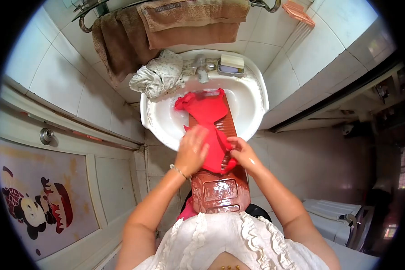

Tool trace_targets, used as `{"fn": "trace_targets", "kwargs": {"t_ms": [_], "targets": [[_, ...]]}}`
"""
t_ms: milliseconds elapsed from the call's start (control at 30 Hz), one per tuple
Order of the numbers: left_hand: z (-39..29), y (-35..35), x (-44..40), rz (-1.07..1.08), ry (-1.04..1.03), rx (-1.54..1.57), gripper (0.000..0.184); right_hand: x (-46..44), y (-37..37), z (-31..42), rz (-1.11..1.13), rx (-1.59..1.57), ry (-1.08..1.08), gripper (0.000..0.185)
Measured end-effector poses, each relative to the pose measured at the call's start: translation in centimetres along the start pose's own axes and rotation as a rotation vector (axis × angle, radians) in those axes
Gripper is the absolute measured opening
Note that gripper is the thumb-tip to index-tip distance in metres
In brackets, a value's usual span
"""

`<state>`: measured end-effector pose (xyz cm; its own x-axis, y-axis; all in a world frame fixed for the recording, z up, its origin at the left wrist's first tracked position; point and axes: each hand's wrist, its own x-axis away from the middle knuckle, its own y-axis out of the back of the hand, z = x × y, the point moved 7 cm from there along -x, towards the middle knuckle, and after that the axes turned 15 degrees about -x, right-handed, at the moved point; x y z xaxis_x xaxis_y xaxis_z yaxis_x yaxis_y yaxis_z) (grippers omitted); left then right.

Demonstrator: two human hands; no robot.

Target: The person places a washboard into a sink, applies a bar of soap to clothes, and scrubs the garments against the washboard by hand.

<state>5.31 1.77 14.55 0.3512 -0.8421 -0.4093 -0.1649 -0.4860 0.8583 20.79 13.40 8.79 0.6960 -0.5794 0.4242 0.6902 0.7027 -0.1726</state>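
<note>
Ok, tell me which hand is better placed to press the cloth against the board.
Left, probably: the left hand is palm down over the cloth on the board, while the right hand is at the cloth's edge, fingers bent.

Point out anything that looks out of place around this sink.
The crumpled pale cloth stands out: it lies bunched on the back-left corner of the sink, overhanging the rim, while the brown towels hang up behind.

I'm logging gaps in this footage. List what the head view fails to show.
In the head view:
Left hand: its palm, turned down, hidden by its own back.
Washboard: some ridges, covered by the red cloth.
Towel label: lettering too small and blurred to read.
</note>
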Motion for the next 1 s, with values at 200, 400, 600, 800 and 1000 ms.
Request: {"fn": "trace_targets", "kwargs": {"t_ms": [200,400,600,800,1000], "targets": [[5.2,-5.5,1.5,0.182,0.257,0.146,0.035,-2.4,6.9,-3.8,-0.442,-0.909,-0.368,0.007],[9.6,-6.0,4.1,-0.088,0.967,1.280,0.020,0.0,9.2,-2.5,-0.480,-0.539,-0.336,0.005],[8.1,-6.2,1.1,-0.170,0.971,1.481,0.022,8.7,-2.0,-0.7,0.545,-0.320,-0.789,0.026],[5.0,-11.2,3.4,0.243,0.781,0.919,0.022,-3.2,3.7,5.5,0.274,0.512,0.014,0.029],[0.0,-6.8,-2.6,0.246,0.485,1.006,0.026,-20.7,8.1,15.9,-0.167,0.922,0.534,0.051]]}}
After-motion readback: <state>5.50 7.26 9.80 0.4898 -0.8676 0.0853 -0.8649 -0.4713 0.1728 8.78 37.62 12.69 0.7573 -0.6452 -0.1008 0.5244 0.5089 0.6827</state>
